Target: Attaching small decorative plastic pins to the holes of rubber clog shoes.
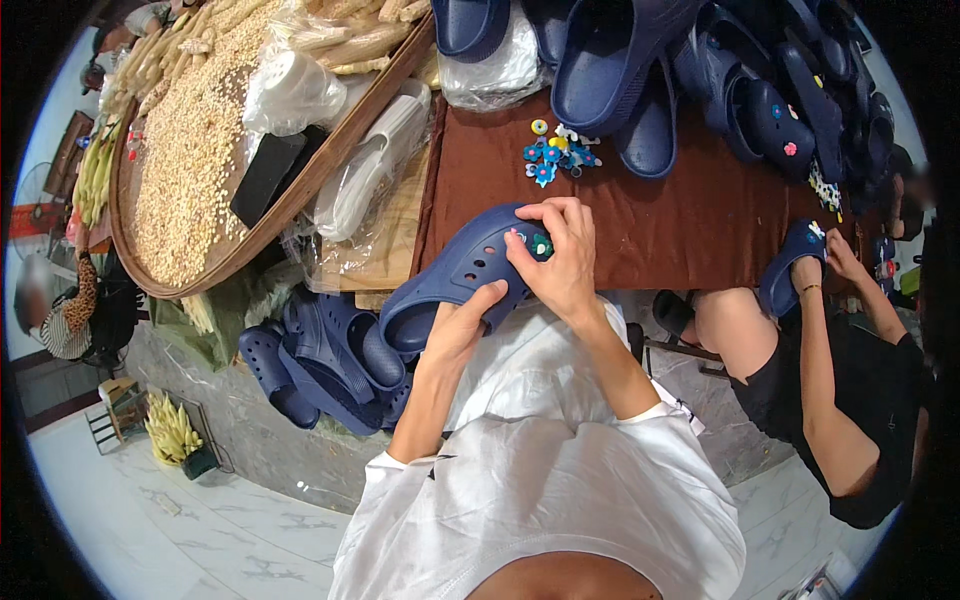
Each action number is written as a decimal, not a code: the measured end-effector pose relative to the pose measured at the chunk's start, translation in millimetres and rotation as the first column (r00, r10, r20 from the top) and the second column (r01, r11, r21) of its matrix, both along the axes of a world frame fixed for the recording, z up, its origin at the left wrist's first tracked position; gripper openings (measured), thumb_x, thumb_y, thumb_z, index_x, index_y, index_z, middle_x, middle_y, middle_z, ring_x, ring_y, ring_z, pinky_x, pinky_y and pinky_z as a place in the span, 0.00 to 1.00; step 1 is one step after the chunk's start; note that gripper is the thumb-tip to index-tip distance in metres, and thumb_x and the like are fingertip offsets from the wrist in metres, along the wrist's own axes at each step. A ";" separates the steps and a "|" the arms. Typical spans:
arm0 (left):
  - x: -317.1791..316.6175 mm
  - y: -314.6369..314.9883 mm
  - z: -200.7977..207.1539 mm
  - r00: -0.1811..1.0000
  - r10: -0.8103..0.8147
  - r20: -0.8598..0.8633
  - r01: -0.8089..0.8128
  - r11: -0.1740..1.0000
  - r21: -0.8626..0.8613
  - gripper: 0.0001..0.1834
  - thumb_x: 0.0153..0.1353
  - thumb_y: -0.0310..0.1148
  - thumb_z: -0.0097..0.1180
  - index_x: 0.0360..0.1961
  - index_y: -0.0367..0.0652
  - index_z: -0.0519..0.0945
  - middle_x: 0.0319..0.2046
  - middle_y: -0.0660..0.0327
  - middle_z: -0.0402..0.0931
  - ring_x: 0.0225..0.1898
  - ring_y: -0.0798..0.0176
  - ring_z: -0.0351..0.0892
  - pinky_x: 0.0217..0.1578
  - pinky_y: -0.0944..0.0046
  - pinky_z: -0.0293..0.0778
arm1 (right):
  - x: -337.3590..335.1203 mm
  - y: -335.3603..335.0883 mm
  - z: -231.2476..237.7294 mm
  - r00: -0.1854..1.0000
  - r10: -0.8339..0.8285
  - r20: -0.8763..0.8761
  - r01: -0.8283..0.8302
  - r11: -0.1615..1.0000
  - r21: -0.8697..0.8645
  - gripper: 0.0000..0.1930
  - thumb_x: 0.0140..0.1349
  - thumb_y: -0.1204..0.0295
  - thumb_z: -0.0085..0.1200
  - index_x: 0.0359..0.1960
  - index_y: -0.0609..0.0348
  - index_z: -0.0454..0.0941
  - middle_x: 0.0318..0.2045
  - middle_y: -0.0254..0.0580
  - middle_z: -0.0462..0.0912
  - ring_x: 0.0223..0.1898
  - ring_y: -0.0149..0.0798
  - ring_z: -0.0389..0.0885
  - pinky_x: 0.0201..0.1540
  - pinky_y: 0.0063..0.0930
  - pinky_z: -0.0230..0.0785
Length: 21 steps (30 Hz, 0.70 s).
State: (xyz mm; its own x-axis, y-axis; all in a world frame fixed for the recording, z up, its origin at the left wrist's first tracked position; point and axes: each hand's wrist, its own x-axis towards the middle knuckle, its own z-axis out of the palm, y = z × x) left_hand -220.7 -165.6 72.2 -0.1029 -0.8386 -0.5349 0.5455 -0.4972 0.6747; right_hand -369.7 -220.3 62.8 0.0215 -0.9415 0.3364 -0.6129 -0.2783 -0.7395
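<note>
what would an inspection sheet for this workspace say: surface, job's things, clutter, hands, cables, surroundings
surface: brown cloth spread over the work area, slightly wrinkled
job's things: navy clog held off the cloth, green-and-white charm on its toe; loose charm pile on the cloth; more clogs heaped beyond
clutter: wooden-rimmed tray of pale kernels, also bearing a black block; plastic-wrapped white footwear beside it
hands: left hand grips the clog near its opening; right hand has thumb and fingers at the toe
cables: nothing seen
surroundings: co-worker at right holding another navy clog; pale floor
</note>
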 end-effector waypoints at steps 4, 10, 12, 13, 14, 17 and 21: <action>-0.3 -0.3 2.5 0.998 0.057 -0.024 -0.056 0.998 0.041 0.25 0.60 0.25 0.57 0.59 0.36 0.69 0.55 0.56 0.72 0.56 0.60 0.73 0.59 0.59 0.69 | 2.2 -0.5 -3.3 0.996 -0.074 -0.044 0.073 0.997 -0.027 0.14 0.50 0.65 0.64 0.38 0.53 0.79 0.39 0.39 0.73 0.44 0.45 0.71 0.49 0.41 0.62; 9.7 1.3 -7.6 0.945 0.148 -0.290 -0.115 0.985 0.127 0.22 0.62 0.29 0.52 0.55 0.29 0.70 0.53 0.50 0.75 0.55 0.54 0.76 0.59 0.53 0.71 | -16.6 2.0 -5.1 0.999 0.008 -0.037 -0.007 1.000 0.018 0.11 0.53 0.66 0.64 0.37 0.55 0.81 0.38 0.40 0.75 0.44 0.45 0.73 0.49 0.40 0.65; 11.5 3.4 -7.4 0.944 0.160 -0.289 -0.129 0.984 0.124 0.21 0.60 0.27 0.53 0.55 0.29 0.70 0.52 0.50 0.76 0.54 0.53 0.77 0.59 0.53 0.71 | -29.8 -3.7 -8.1 0.973 0.081 0.215 -0.109 0.986 0.125 0.08 0.58 0.70 0.61 0.38 0.57 0.81 0.35 0.41 0.77 0.39 0.41 0.76 0.43 0.34 0.69; 13.9 5.0 -8.0 0.946 0.169 -0.275 -0.135 0.981 0.139 0.21 0.60 0.26 0.52 0.54 0.29 0.71 0.51 0.50 0.76 0.53 0.54 0.78 0.58 0.53 0.72 | -33.6 -7.3 -4.1 0.949 0.058 0.311 -0.118 0.976 0.180 0.06 0.62 0.73 0.57 0.38 0.60 0.81 0.33 0.41 0.78 0.32 0.35 0.78 0.35 0.28 0.70; 16.2 6.8 -8.2 0.949 0.179 -0.261 -0.143 0.978 0.153 0.20 0.59 0.26 0.52 0.53 0.29 0.71 0.51 0.50 0.77 0.52 0.54 0.78 0.58 0.54 0.72 | -39.4 -13.6 -10.7 0.959 0.051 0.279 -0.108 0.975 0.194 0.06 0.64 0.73 0.56 0.39 0.60 0.81 0.32 0.39 0.78 0.29 0.32 0.77 0.33 0.26 0.69; 17.0 9.7 -8.8 0.952 0.193 -0.239 -0.151 0.971 0.183 0.19 0.58 0.25 0.52 0.52 0.30 0.72 0.50 0.51 0.77 0.51 0.55 0.79 0.56 0.54 0.73 | -51.5 -37.7 -25.8 0.993 0.026 0.114 -0.040 0.991 0.128 0.06 0.63 0.73 0.56 0.40 0.59 0.81 0.32 0.40 0.79 0.29 0.35 0.78 0.34 0.29 0.71; 19.5 11.8 -9.7 0.962 0.159 -0.223 -0.117 0.975 0.190 0.19 0.58 0.25 0.54 0.51 0.31 0.74 0.49 0.53 0.78 0.50 0.58 0.79 0.55 0.57 0.74 | -47.1 -67.0 -55.2 0.995 0.035 0.098 -0.041 0.997 0.061 0.11 0.59 0.73 0.58 0.44 0.57 0.78 0.35 0.43 0.80 0.32 0.43 0.81 0.38 0.37 0.72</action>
